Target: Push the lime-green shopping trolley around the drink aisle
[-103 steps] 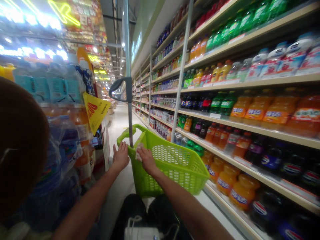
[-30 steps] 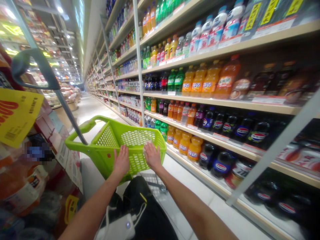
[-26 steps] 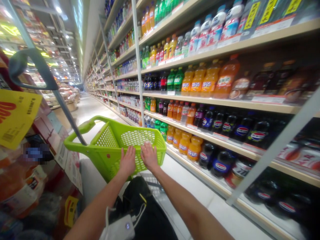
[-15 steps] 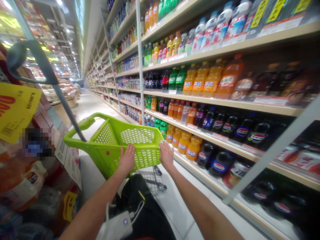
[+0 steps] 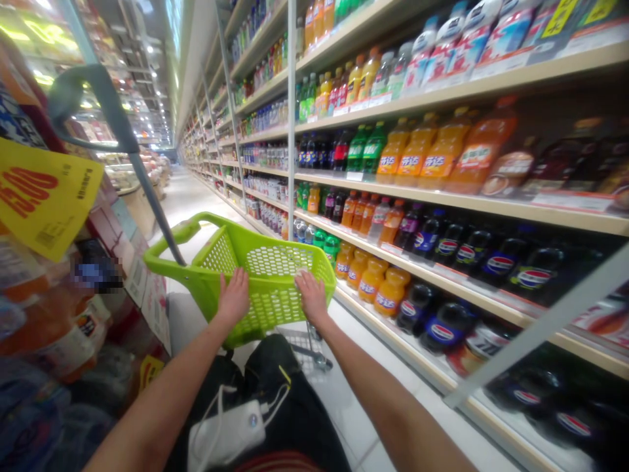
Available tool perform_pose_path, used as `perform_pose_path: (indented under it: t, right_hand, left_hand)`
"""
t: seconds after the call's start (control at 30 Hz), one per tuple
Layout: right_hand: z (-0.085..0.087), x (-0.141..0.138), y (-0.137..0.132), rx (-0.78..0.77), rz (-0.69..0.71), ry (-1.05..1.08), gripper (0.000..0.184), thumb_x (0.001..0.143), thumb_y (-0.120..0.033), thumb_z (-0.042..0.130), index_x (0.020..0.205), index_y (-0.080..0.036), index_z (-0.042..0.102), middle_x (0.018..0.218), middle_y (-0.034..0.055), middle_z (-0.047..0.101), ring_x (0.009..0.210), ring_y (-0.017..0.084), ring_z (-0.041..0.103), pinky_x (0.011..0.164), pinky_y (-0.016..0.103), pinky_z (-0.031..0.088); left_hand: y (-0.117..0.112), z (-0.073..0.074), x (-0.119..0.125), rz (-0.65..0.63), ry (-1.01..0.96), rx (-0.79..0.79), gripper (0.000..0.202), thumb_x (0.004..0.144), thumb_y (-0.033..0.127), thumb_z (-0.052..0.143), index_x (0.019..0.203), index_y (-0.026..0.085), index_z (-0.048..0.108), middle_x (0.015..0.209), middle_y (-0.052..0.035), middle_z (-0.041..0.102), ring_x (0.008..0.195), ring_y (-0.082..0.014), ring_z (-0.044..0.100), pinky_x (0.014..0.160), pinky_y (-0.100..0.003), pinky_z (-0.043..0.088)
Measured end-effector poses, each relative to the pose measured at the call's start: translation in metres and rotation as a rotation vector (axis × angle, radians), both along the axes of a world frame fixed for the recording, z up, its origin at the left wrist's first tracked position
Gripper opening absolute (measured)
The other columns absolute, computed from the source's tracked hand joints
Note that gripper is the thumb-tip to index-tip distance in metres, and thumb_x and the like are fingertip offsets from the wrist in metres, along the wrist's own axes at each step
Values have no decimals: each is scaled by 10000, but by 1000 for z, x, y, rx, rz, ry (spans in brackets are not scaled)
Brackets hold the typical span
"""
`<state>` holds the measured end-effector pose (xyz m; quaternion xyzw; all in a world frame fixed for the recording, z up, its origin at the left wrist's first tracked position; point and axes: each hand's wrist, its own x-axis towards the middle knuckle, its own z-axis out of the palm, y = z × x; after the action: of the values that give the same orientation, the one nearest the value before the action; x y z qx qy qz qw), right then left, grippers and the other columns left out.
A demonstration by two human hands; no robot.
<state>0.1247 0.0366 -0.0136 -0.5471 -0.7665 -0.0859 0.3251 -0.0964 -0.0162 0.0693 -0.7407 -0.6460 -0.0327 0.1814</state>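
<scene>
Cart [image 5: 272, 283]: green shopping cart, upright on the floor [image 5: 194, 200], just past the person's knees, with shelves [image 5: 457, 200] of drinks on its right.
Left hand [image 5: 233, 295]: lies over the near rim of the cart. Its grip is loose, fingers straight, thumb apart.
Right hand [image 5: 312, 296]: on the same near rim, farther right, close to the corner. Its fingers bend over the edge; I cannot tell if its grip pinches.
White bit [image 5: 299, 273]: pokes out by the right fingertips. Maybe a tissue, but too blurry to be sure.
Done so far: the wiping looks partway along, at the near rim. I cannot tell which spots are clean.
Left to do: no hand touches the far rim or the left handle bar [image 5: 156, 259], so those may need a turn.
</scene>
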Motion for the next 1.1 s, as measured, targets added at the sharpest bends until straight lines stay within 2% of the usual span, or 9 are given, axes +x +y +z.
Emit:
perform_pose_path:
  t: [0.1, 0.37, 0.5, 0.63, 0.77, 0.83, 1.0, 1.1]
  right_hand:
    - [1, 3, 8, -28, -44, 9, 498, 798, -26, 354, 1245, -208, 478, 1395, 85, 369, 1305, 237, 265, 1030, 508, 194]
    - [10, -9, 19, -92, -107, 75, 475, 810, -27, 309, 1227, -156, 498, 1364, 118, 406, 1282, 250, 303, 1019, 475, 241]
    - [11, -18, 23, -75, -111, 124, 456, 811, -32, 308, 1197, -146, 521, 1349, 128, 422, 1278, 255, 310, 1003, 466, 264]
    - [18, -57, 18, -59, 14, 115, 445, 805, -25, 334, 1189, -142, 525, 1338, 129, 436, 1280, 244, 313, 1006, 432, 267]
    - [25, -108, 7, -16, 171, 99, 441, 803, -21, 368, 1199, -144, 517, 1359, 119, 415, 1297, 214, 289, 1024, 387, 249]
    - [26, -121, 4, 8, 201, 91, 457, 794, -9, 374, 1209, -143, 510, 1363, 127, 408, 1294, 212, 297, 1027, 388, 247]
    - [24, -109, 9, 41, 220, 2, 529, 751, 38, 374, 1223, -166, 501, 1344, 127, 432, 1276, 231, 329, 1020, 433, 248]
    - [21, -96, 17, 49, 198, -10, 527, 750, 42, 365, 1208, -170, 516, 1326, 128, 451, 1268, 237, 342, 1011, 444, 260]
  left_hand:
    - [-4, 8, -20, -8, 22, 29, 649, 717, 116, 352, 1360, 69, 280, 1433, -141, 289, 1347, -248, 189, 1070, -575, -14]
    - [-10, 15, -17, -21, -8, 21, 618, 738, 155, 372, 1348, 75, 309, 1430, -130, 299, 1339, -249, 209, 1074, -565, -10]
    - [-11, 22, -40, 72, -39, 136, 576, 781, 187, 337, 1341, 57, 316, 1426, -143, 300, 1342, -247, 201, 1078, -550, -31]
    - [-13, 25, -54, 130, -34, 131, 580, 777, 194, 341, 1335, 37, 327, 1414, -159, 319, 1342, -265, 195, 1077, -551, -18]
    - [-17, 24, -48, 184, -48, 109, 598, 770, 200, 352, 1342, 31, 310, 1425, -160, 295, 1346, -274, 174, 1075, -559, 17]
    - [-21, 23, -43, 186, -55, 104, 598, 771, 190, 346, 1343, 25, 302, 1433, -160, 276, 1349, -267, 168, 1078, -554, 39]
    - [-32, 23, -47, 106, -95, 107, 578, 774, 211, 361, 1335, 72, 337, 1426, -131, 307, 1340, -255, 205, 1083, -550, 50]
    - [-38, 31, -66, 91, -141, 229, 572, 782, 223, 360, 1341, 103, 328, 1425, -103, 320, 1332, -233, 234, 1093, -535, 21]
